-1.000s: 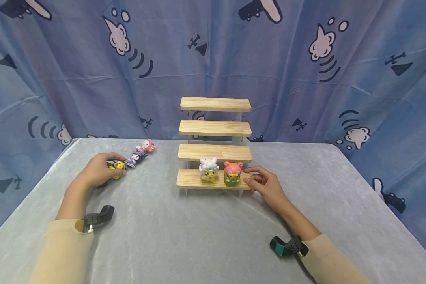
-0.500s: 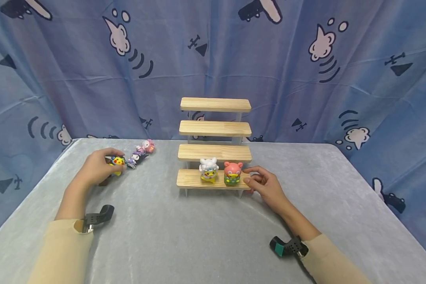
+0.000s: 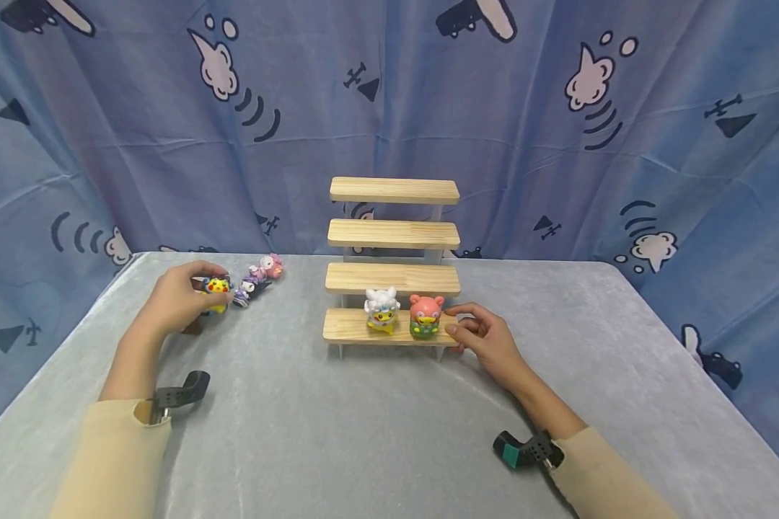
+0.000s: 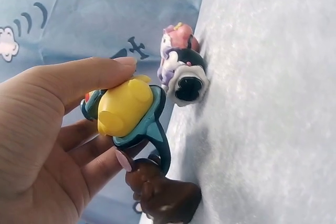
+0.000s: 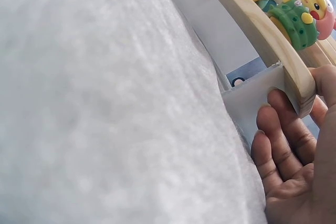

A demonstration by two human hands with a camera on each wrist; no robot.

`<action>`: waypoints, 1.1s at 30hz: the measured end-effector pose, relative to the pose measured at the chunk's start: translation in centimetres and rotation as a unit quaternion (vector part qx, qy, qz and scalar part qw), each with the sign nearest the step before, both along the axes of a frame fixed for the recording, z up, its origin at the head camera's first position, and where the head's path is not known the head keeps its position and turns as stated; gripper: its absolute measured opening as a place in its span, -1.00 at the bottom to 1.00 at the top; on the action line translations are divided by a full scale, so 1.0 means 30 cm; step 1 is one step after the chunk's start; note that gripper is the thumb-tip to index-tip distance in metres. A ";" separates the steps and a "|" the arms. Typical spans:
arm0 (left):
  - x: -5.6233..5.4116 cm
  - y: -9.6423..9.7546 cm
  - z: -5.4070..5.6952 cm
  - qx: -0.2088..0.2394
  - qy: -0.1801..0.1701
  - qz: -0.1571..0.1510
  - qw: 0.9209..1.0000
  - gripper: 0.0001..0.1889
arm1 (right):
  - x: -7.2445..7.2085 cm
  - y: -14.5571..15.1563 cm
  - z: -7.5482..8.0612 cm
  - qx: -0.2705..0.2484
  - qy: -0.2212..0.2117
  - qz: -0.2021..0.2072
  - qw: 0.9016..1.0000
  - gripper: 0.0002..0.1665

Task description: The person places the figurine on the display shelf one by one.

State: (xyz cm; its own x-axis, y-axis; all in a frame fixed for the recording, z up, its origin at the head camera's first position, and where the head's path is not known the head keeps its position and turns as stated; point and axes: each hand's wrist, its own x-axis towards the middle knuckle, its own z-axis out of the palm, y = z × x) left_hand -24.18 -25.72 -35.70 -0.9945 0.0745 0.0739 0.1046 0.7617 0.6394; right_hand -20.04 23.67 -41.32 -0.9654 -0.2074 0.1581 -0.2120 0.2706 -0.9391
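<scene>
My left hand (image 3: 180, 297) pinches a yellow figurine (image 4: 126, 106) with a teal, dark-edged cape, thumb on one side and fingers on the other. In the left wrist view it is tipped, its yellow underside towards the camera. Just below it lies a brown figurine (image 4: 165, 195), mostly behind the hand in the head view. My right hand (image 3: 490, 346) grips the right end of the lowest step of a wooden display stand (image 3: 347, 328). Its thumb lies at the board's edge and its fingers reach under, by the clear side panel (image 5: 257, 98).
On the lowest step stand a white-hooded yellow figurine (image 3: 381, 311) and a pink-hooded one in green (image 3: 425, 317). Several small figurines (image 3: 256, 277) lie in a row right of the left hand. Three higher steps rise behind, before a patterned blue curtain (image 3: 526, 144).
My left hand has shifted slightly up and away, lifting the yellow figurine with it, and the figurine has turned a little. The right hand and the stand have not moved.
</scene>
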 end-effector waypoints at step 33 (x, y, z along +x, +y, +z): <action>0.059 0.121 0.144 0.035 0.032 0.020 0.999 -0.51 | -0.001 -0.005 0.003 0.002 0.000 -0.005 1.000 -0.60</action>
